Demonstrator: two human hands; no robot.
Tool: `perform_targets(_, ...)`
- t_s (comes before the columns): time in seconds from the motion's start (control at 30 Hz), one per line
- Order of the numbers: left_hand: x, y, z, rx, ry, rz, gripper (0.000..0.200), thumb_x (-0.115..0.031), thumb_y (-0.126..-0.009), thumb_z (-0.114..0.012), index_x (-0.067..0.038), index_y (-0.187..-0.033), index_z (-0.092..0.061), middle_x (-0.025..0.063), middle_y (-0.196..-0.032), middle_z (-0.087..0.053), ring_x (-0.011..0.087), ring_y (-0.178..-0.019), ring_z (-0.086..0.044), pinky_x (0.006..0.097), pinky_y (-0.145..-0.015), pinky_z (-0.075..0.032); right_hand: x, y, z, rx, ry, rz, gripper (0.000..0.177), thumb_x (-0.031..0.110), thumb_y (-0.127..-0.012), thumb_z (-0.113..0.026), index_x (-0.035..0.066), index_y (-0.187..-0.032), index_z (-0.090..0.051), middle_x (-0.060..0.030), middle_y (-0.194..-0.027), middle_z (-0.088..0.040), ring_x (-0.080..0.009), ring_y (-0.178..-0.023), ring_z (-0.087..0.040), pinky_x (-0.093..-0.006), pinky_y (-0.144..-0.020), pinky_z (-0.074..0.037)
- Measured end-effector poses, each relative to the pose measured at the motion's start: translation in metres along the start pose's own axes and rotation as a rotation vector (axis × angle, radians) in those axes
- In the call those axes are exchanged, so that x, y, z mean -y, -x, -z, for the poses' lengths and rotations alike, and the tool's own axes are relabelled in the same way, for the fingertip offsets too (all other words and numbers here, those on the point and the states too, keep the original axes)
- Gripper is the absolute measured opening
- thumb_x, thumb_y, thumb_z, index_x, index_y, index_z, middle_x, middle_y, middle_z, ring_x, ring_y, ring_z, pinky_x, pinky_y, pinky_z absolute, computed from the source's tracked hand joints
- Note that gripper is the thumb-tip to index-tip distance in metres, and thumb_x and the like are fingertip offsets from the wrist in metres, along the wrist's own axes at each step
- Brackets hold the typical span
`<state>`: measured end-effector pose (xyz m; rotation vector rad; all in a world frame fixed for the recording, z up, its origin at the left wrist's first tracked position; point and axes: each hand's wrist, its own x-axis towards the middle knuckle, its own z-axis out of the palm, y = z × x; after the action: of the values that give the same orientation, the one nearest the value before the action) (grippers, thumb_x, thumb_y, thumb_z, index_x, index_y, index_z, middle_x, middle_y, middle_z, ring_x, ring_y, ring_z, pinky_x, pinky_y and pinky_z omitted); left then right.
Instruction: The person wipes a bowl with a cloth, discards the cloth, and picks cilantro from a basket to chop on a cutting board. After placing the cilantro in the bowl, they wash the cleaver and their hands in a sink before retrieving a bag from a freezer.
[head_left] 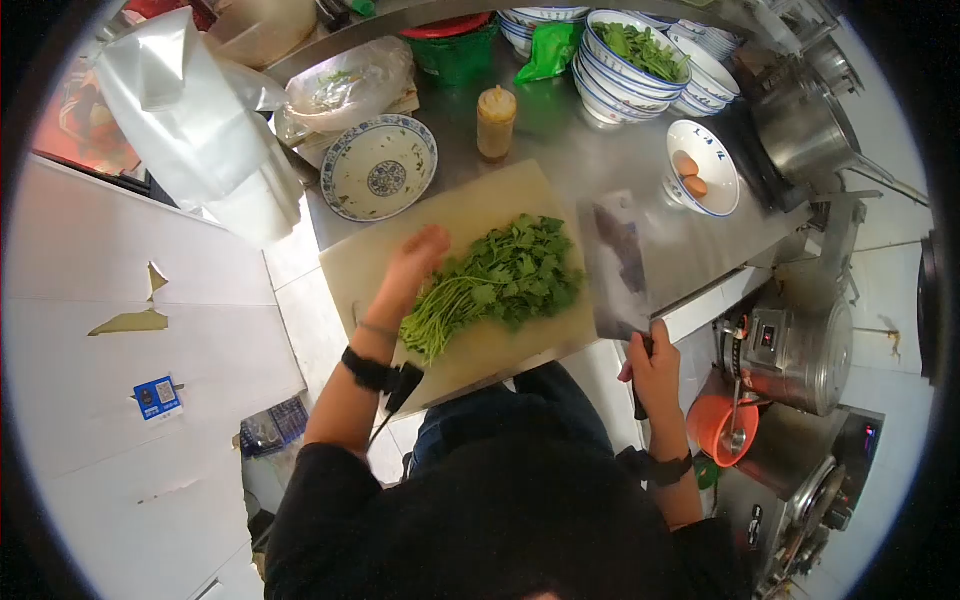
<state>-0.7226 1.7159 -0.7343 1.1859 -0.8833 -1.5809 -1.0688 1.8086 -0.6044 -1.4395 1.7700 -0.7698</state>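
A bunch of green leafy herbs point(505, 275) lies on a pale cutting board point(470, 215) on the steel counter. My left hand point(412, 268) rests on the board at the stem side of the bunch, fingers loosely apart, touching the greens. My right hand point(652, 368) grips the dark handle of a broad cleaver point(618, 262), whose blade is raised and blurred just right of the herbs, over the board's right edge.
A blue-patterned plate point(378, 167) and a sauce bottle point(495, 122) stand behind the board. Stacked bowls point(630, 65) hold greens; a bowl point(702, 168) holds eggs. Steel pots point(800, 125) and an orange bucket point(722, 425) sit at right. Plastic bags point(190, 120) lie at left.
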Motion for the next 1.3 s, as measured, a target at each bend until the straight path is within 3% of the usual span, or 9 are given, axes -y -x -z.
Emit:
perform_targets(0.03, -0.004, 0.020, -0.013, 0.005, 0.004, 0.004, 0.059, -0.032, -0.089, -0.056, 0.000, -0.133, -0.033, 0.0141, -0.132, -0.045, 0.0287, -0.116, -0.049, 0.0438, -0.099, -0.039, 0.005, 0.001, -0.002, -0.003, 0.005, -0.004, 0.015, 0.009, -0.090, -0.050, 0.002, -0.080, -0.041, -0.0064, -0.057, -0.052, -0.0121, -0.043, -0.054, -0.0269, -0.038, -0.041)
perform_targets(0.1, -0.007, 0.055, -0.035, -0.048, -1.282, -0.418, 0.084, -0.042, -0.073, -0.070, -0.003, -0.137, -0.031, 0.0139, -0.134, -0.044, 0.0312, -0.119, -0.047, 0.0457, -0.103, -0.030, 0.014, 0.004, -0.009, 0.075, 0.134, 0.044, 0.016, 0.010, -0.089, -0.052, 0.002, -0.083, -0.041, -0.0115, -0.057, -0.054, -0.0149, -0.043, -0.056, -0.0281, -0.039, -0.042)
perform_targets(0.2, 0.004, 0.066, -0.040, -0.100, -1.533, -0.513, 0.096, -0.043, -0.062, -0.076, -0.003, -0.137, -0.030, 0.0149, -0.130, -0.046, 0.0329, -0.117, -0.047, 0.0459, -0.106, -0.026, 0.028, 0.008, -0.025, 0.154, 0.252, 0.104, 0.017, 0.014, -0.089, -0.053, 0.001, -0.084, -0.042, -0.0197, -0.067, -0.057, -0.0312, -0.054, -0.059, -0.0364, -0.048, -0.045)
perform_targets(0.5, 0.029, 0.071, -0.040, 0.023, -1.541, 0.037, 0.083, -0.036, -0.062, -0.077, 0.002, -0.126, -0.041, 0.0172, -0.119, -0.048, 0.0332, -0.108, -0.050, 0.0432, -0.093, -0.040, 0.038, 0.011, -0.086, 0.295, 0.569, 0.341, 0.016, 0.017, -0.088, -0.050, 0.003, -0.089, -0.043, -0.0217, -0.074, -0.059, -0.0416, -0.066, -0.058, -0.0493, -0.057, -0.046)
perform_targets(0.7, 0.046, 0.077, -0.040, -0.098, -1.643, -0.288, 0.077, -0.034, -0.060, -0.077, 0.001, -0.120, -0.045, 0.0156, -0.114, -0.045, 0.0321, -0.111, -0.043, 0.0423, -0.091, -0.041, 0.013, 0.004, -0.123, 0.326, 0.681, 0.283, 0.016, 0.019, -0.089, -0.049, 0.004, -0.087, -0.043, -0.0216, -0.068, -0.056, -0.0423, -0.063, -0.056, -0.0513, -0.054, -0.043)
perform_targets(0.9, 0.048, 0.073, -0.037, -0.101, -1.565, -0.221, 0.062, -0.030, -0.060, -0.077, -0.004, -0.111, -0.051, 0.0101, -0.105, -0.050, 0.0262, -0.102, -0.050, 0.0397, -0.081, -0.046, 0.003, -0.007, -0.139, 0.323, 0.693, 0.292, 0.016, 0.018, -0.090, -0.050, 0.004, -0.088, -0.042, -0.0216, -0.063, -0.056, -0.0418, -0.058, -0.056, -0.0516, -0.049, -0.042)
perform_targets(1.03, 0.052, 0.070, -0.038, -0.139, -1.535, -0.215, 0.057, -0.026, -0.062, -0.076, -0.004, -0.107, -0.051, 0.0104, -0.103, -0.050, 0.0267, -0.101, -0.051, 0.0395, -0.078, -0.047, -0.002, -0.021, -0.148, 0.321, 0.649, 0.335, 0.016, 0.018, -0.090, -0.050, 0.004, -0.089, -0.043, -0.0221, -0.061, -0.056, -0.0422, -0.057, -0.056, -0.0518, -0.050, -0.042)
perform_targets(1.1, 0.053, 0.070, -0.037, -0.121, -1.524, -0.218, 0.055, -0.024, -0.061, -0.076, -0.003, -0.106, -0.052, 0.0113, -0.103, -0.050, 0.0278, -0.102, -0.051, 0.0399, -0.078, -0.048, 0.003, -0.027, -0.154, 0.404, 0.590, 0.223, 0.021, 0.026, -0.093, -0.043, 0.005, -0.093, -0.043, -0.0251, -0.068, -0.060, -0.0468, -0.067, -0.059, -0.0586, -0.060, -0.044)
perform_targets(1.3, 0.052, 0.070, -0.037, -0.129, -1.518, -0.186, 0.053, -0.022, -0.064, -0.075, -0.002, -0.106, -0.049, 0.0127, -0.109, -0.049, 0.0308, -0.108, -0.049, 0.0424, -0.080, -0.049, 0.015, -0.026, -0.138, 0.439, 0.730, 0.250, 0.022, 0.025, -0.092, -0.045, 0.003, -0.092, -0.044, -0.0246, -0.067, -0.060, -0.0458, -0.064, -0.059, -0.0551, -0.055, -0.046)
